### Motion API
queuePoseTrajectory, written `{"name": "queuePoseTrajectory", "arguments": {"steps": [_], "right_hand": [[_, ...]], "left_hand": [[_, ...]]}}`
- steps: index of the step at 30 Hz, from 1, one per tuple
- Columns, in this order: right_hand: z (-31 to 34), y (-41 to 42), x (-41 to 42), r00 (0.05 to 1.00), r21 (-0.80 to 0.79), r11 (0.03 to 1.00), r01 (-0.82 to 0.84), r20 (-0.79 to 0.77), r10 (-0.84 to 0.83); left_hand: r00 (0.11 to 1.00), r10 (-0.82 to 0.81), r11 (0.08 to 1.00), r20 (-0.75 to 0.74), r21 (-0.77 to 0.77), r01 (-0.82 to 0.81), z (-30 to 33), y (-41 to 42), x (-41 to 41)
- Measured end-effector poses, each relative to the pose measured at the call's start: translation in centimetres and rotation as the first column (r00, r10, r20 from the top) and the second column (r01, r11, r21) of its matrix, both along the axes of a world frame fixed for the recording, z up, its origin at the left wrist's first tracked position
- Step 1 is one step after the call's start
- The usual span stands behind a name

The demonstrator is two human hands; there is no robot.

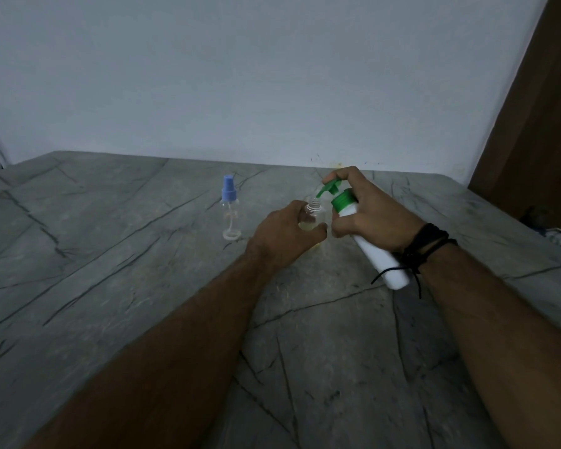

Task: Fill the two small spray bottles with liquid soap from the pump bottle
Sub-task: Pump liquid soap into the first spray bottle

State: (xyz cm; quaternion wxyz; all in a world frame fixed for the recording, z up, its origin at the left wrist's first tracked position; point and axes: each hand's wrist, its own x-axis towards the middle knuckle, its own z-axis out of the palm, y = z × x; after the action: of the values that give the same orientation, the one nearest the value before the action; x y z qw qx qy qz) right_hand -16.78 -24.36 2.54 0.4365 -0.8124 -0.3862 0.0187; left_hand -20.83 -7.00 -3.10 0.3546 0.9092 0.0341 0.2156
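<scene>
1. Two hands meet just above the centre of the head view, over a grey veined stone counter (117, 254).
2. The left hand (282, 234) curls its fingers round an uncapped clear spray bottle (313, 215) holding a little yellowish liquid.
3. The right hand (373, 215) grips the tilted white pump bottle (374, 254); one finger lies on its green pump head (329, 187), whose spout points at the open neck.
4. The second spray bottle (230, 209), blue-capped and upright, stands at nine o'clock of the hands, apart.
5. Black cords (425, 243) circle the right wrist.
</scene>
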Motion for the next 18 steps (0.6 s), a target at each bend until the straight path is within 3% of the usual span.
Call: {"name": "queuePoseTrajectory", "arguments": {"steps": [18], "right_hand": [[0.05,0.04,-0.01,1.000,0.002,1.000,-0.003,0.000,0.003]], "left_hand": [[1.000,0.008,1.000,-0.011,0.004,-0.008,0.11,0.00,-0.11]]}}
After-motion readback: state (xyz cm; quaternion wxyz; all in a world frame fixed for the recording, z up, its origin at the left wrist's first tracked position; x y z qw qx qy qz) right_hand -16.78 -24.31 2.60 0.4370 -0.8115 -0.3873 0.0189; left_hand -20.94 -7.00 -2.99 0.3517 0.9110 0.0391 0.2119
